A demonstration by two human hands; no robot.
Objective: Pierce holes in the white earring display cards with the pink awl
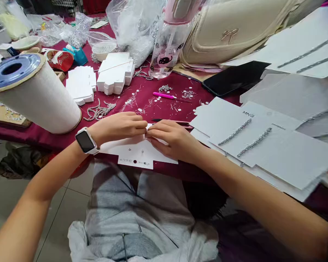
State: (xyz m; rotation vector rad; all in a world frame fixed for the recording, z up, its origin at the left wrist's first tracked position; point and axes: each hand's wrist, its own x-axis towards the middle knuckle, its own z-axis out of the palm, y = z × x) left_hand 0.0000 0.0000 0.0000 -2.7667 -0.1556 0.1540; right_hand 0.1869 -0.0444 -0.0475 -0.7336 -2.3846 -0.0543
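Observation:
A white jewellery card [164, 155] lies face down at the table's near edge, with small print, a dark round hole and two tiny metal bits on its near part. Over its far part, my left hand [123, 127], wearing a white watch [86, 141], is closed with fingers curled in. My right hand [173, 140] meets it from the other side, thumb and fingers bent and pressed together. Whatever sits between the fingertips is hidden or too small to name. Beyond the right hand lie dark-tipped tweezers [182, 123], partly covered.
Finished cards with silver chains [235, 131] pile up on the right. A large white spool [41, 94] stands left, near loose chain [100, 110] and stacks of blank cards [116, 72]. Behind are a pink pen [164, 95], clear bottle [166, 47], black phone [235, 78] and cream bag [229, 32].

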